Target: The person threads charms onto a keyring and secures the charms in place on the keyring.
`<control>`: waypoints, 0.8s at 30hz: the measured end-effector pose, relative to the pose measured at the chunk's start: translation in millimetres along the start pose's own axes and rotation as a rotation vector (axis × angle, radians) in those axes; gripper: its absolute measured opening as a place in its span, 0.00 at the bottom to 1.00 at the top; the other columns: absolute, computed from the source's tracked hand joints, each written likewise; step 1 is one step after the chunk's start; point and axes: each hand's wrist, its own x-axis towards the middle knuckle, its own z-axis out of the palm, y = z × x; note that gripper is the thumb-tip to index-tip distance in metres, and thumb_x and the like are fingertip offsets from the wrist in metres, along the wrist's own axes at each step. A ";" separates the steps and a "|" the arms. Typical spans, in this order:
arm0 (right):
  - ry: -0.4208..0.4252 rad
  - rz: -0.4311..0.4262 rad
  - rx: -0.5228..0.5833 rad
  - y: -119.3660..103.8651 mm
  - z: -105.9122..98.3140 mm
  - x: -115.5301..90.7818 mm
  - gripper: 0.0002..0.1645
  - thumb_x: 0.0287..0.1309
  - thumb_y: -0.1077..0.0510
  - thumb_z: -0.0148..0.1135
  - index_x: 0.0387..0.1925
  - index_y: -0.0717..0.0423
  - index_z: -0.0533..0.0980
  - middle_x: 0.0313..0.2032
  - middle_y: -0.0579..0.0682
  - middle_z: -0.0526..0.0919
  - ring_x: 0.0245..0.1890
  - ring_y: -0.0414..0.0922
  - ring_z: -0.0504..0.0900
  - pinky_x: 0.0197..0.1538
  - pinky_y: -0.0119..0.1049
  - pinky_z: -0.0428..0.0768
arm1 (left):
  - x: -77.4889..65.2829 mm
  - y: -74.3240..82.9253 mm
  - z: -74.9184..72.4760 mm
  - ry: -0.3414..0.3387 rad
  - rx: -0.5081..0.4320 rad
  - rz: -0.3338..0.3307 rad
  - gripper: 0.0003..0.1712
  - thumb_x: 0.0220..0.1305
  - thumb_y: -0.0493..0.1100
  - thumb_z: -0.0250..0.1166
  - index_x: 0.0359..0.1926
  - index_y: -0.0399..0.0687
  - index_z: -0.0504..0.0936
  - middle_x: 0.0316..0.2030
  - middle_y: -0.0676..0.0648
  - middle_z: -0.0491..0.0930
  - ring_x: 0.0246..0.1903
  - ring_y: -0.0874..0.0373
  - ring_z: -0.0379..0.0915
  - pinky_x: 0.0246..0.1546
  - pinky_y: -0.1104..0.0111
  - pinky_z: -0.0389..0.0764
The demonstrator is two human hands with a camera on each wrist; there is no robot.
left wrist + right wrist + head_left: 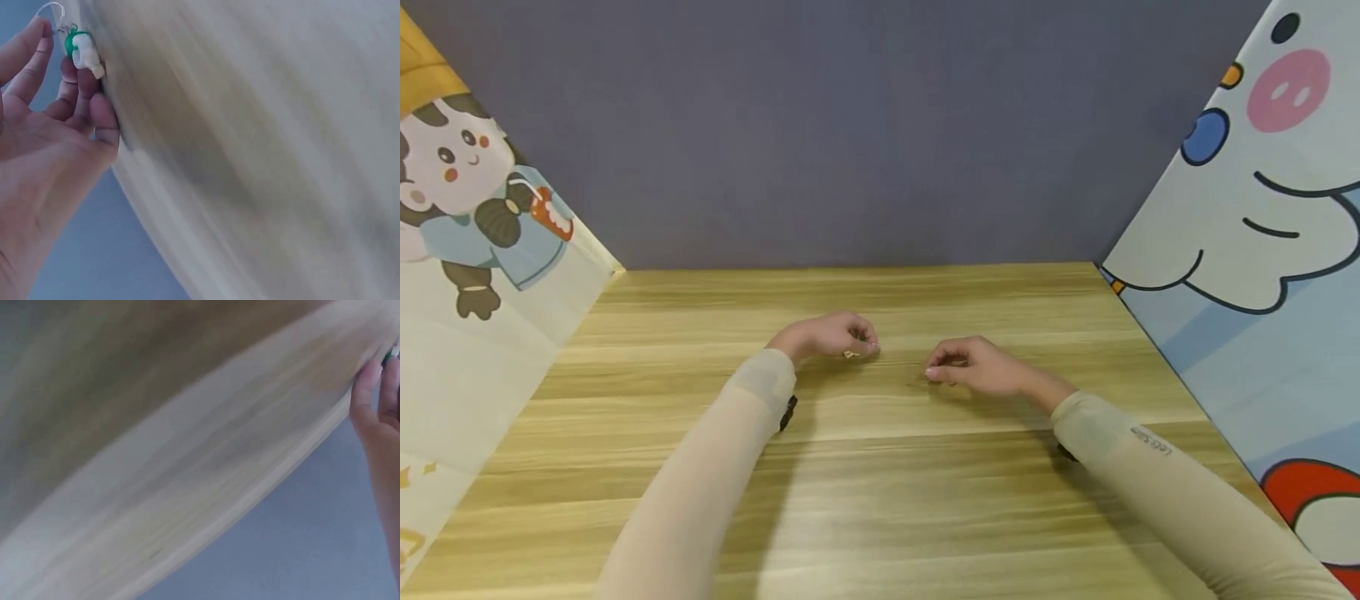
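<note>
My left hand [835, 335] pinches a thin, clear loop [55, 6] between thumb and forefinger, just above the tabletop. A small green-and-white charm [86, 55] hangs from the loop by a tiny metal ring, against the other curled fingers; it looks like a small pale bit [851, 355] in the head view. A short way to the right, my right hand [981, 365] has its thumb and forefinger tips together. Whether something thin lies between them is too faint to tell. The right wrist view catches those fingers [369, 394] at its edge, with a bit of green and white beside them.
Both hands are over a wood-grain table [880, 500]. A grey panel [865, 133] stands along its far edge. Printed cartoon panels border the left side [490, 358] and the right side [1225, 333].
</note>
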 end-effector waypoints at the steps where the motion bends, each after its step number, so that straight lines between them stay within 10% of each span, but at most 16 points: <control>1: 0.004 0.002 0.006 -0.1 -1.7 -0.7 0.12 0.75 0.49 0.65 0.50 0.51 0.85 0.44 0.50 0.91 0.43 0.48 0.87 0.43 0.40 0.86 | -1.6 1.3 -0.9 0.000 0.001 0.003 0.11 0.82 0.43 0.57 0.49 0.40 0.81 0.48 0.46 0.78 0.39 0.55 0.67 0.43 0.62 0.72; 12: 0.173 0.003 0.135 -15.9 -18.3 -6.5 0.13 0.70 0.50 0.72 0.50 0.51 0.86 0.50 0.49 0.90 0.50 0.49 0.90 0.51 0.37 0.88 | -25.5 26.3 -16.9 0.174 -0.087 0.084 0.16 0.81 0.45 0.60 0.57 0.39 0.84 0.64 0.38 0.82 0.64 0.40 0.76 0.69 0.42 0.74; 24: 0.318 -0.021 0.268 -33.2 -35.5 -10.9 0.22 0.65 0.57 0.76 0.58 0.59 0.83 0.45 0.43 0.92 0.45 0.39 0.90 0.51 0.32 0.88 | -49.9 55.0 -28.5 0.245 -0.026 0.124 0.11 0.80 0.47 0.61 0.48 0.49 0.87 0.61 0.44 0.84 0.61 0.49 0.79 0.62 0.48 0.79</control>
